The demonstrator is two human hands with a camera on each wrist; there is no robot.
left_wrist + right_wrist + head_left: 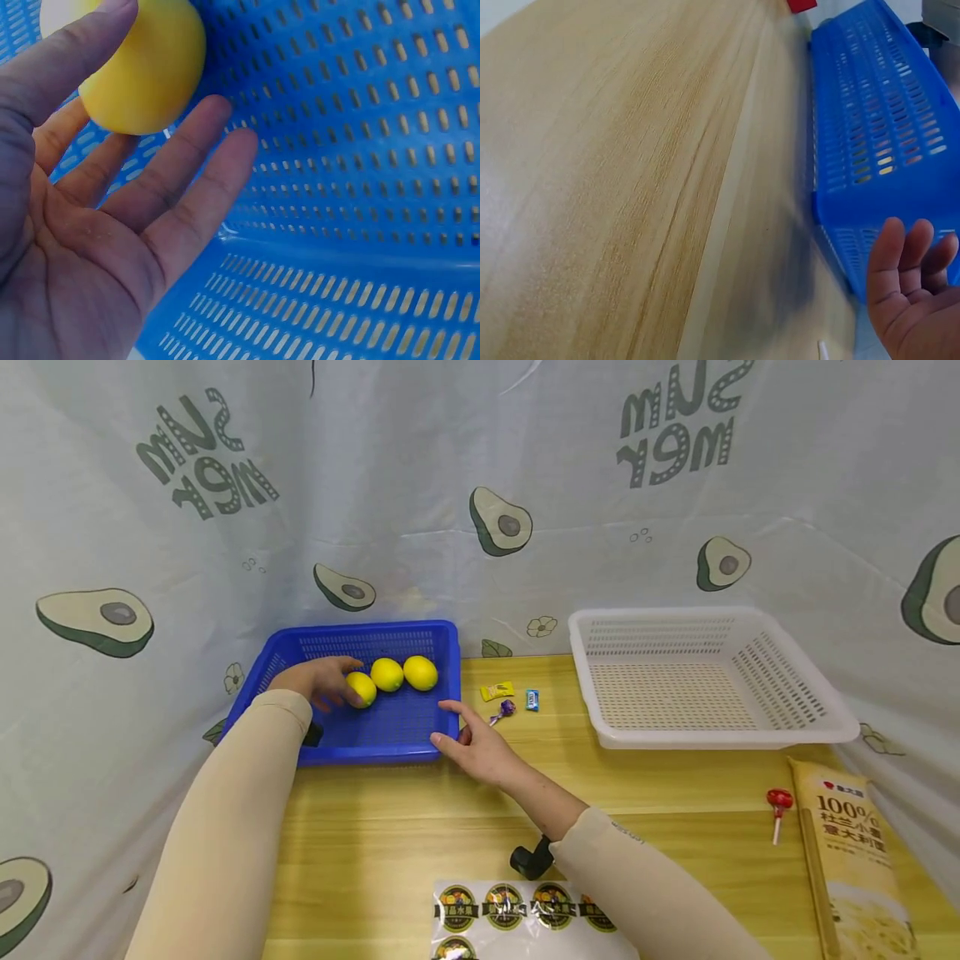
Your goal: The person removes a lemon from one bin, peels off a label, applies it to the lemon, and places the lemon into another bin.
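Head view: the left hand (pixel 318 683) is at the leftmost lemon (pixel 363 692) inside the blue basket (pixel 367 755), beside two more lemons (pixel 387 675); the right hand (pixel 486 752) is at the basket's near corner. Left wrist: fingers (pixel 199 199) extended and loosely spread about the lemon (firm contact unconfirmed); an uneven pinch could let it roll. Right wrist: fingers slightly bent outside the wall, hold undetermined; a knock could shift the basket.

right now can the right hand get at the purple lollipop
Probably yes: the purple lollipop lies on the table close beside the right hand, outside the blue basket, its head uncovered.
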